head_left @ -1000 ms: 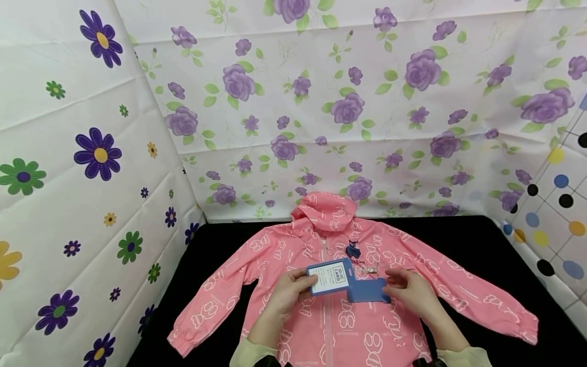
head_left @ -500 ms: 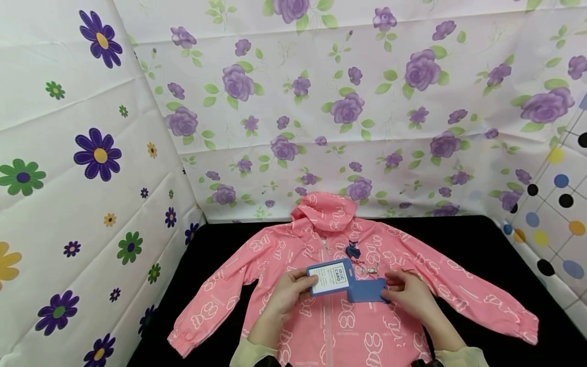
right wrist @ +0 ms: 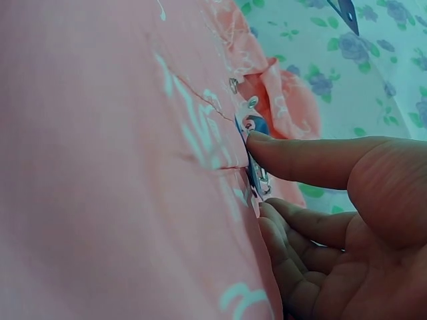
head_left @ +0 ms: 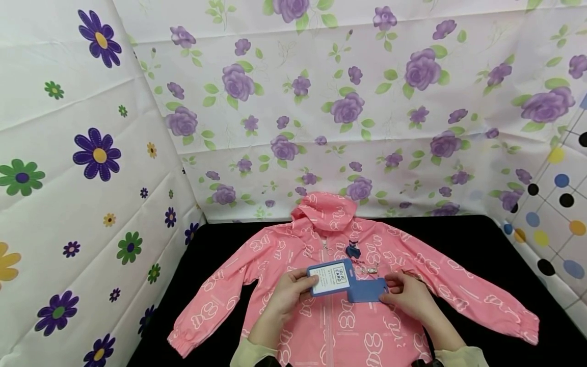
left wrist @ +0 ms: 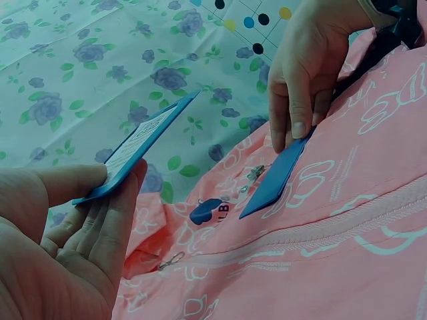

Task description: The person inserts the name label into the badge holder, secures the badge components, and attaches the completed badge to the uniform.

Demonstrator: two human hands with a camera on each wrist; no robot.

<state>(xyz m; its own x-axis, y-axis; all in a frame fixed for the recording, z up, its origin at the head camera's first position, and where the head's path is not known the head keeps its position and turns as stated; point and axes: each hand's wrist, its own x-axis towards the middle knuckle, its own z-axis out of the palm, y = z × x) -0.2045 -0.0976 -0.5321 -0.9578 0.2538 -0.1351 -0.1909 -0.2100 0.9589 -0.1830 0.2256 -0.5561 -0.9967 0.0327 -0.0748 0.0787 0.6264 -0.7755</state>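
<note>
Over the jacket (head_left: 346,334), card holder (head_left: 330,278) is pinched by left hand (head_left: 291,290), blue panel (head_left: 365,290) by right hand (head_left: 409,294), ideally without flexing.

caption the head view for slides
Left grip holds a card holder, right grip a blue panel, over a pink jacket

Two pale yellow-green sleeves (head_left: 464,357), plain; black straps (left wrist: 403,23) beside them.
</note>
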